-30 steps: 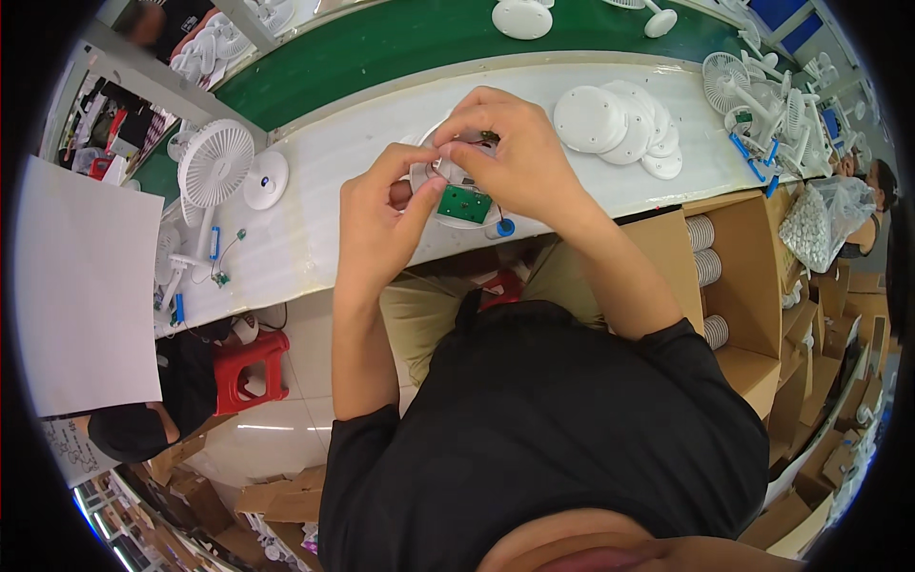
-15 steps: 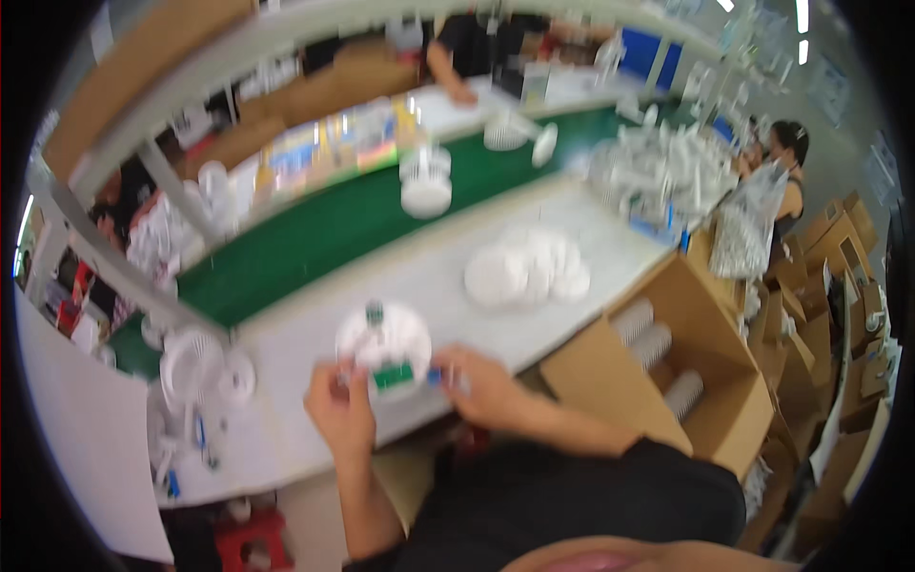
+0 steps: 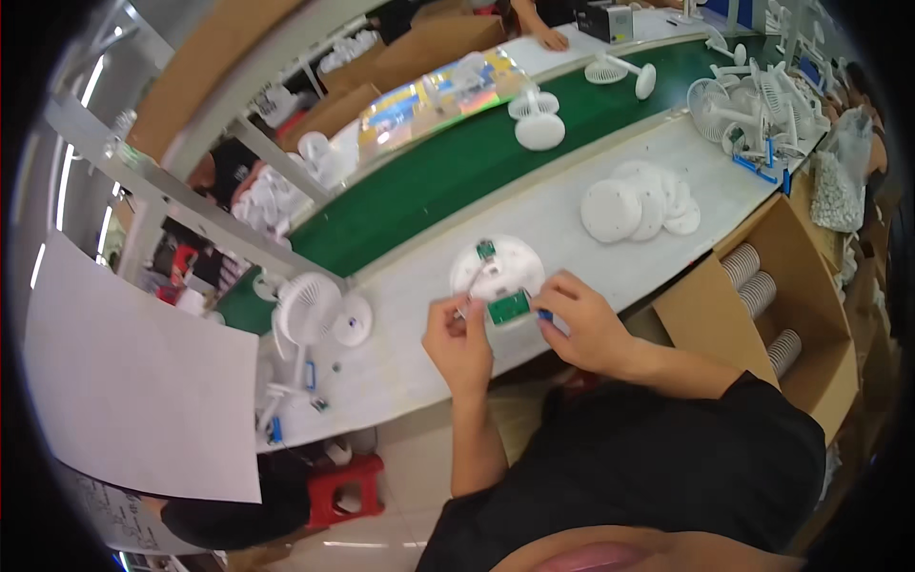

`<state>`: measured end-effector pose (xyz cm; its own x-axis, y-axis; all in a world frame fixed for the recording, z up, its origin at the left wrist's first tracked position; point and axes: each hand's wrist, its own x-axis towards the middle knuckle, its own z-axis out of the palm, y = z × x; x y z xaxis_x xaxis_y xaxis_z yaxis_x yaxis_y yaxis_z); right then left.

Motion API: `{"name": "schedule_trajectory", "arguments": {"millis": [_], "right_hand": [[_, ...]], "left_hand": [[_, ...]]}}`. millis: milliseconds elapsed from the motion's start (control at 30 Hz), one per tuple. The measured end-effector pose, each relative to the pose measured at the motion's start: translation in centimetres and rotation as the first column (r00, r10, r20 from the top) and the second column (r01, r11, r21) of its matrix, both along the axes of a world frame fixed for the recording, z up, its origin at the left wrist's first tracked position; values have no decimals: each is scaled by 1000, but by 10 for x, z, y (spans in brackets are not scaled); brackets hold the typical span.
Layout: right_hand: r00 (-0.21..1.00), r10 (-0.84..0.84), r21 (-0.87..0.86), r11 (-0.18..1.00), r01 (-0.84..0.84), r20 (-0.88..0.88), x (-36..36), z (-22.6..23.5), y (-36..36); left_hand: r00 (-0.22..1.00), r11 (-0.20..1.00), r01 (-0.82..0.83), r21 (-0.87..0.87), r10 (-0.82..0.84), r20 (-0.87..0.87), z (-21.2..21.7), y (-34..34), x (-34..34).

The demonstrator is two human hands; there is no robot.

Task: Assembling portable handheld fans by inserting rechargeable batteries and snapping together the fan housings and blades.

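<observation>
My left hand (image 3: 459,345) is closed in a pinch at the left end of a green circuit board (image 3: 509,307). What its fingertips hold is too small to make out; a thin wire-like piece runs up from them. At the board's right end, my right hand (image 3: 583,329) is closed on a small blue piece (image 3: 544,316), mostly covered by the fingers. Behind and under the board lies a white round base (image 3: 519,259), its inner side up. A smaller green board (image 3: 486,250) sits at the base's far edge.
Several white discs (image 3: 612,211) lie overlapped at right. A cardboard box (image 3: 820,315) with ribbed white cylinders stands beside the table. White fans (image 3: 310,307) stand at left; others ride the green belt (image 3: 400,214). A red stool (image 3: 345,491) is below. Another person's hand (image 3: 551,39) rests across the belt.
My view has turned, so the whole scene sits further right and higher. The right fingers are closer to the circuit board's end. The left hand keeps its place beside the board.
</observation>
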<state>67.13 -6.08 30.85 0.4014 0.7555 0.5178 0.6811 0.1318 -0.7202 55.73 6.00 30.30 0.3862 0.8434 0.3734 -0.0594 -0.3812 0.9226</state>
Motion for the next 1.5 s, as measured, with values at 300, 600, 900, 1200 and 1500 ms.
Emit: {"name": "schedule_trajectory", "arguments": {"millis": [300,600,900,1200,1500], "right_hand": [[757,443,94,884,-457,-480,23,14,-11],[930,130,58,991,-118,-344,12,12,25],[975,-124,159,975,154,-184,20,-13,41],[849,178,113,984,-139,-498,22,-35,79],[827,300,214,951,-222,-476,43,-43,54]], "left_hand": [[996,996,81,-40,-79,48,-15,12,-18],[1000,999,-11,-34,11,14,-13,5,-33],[988,992,97,-77,-87,129,-13,6,-11],[991,997,40,-64,-31,132,-25,31,-27],[998,996,41,-79,-38,41,-21,21,-12]]}}
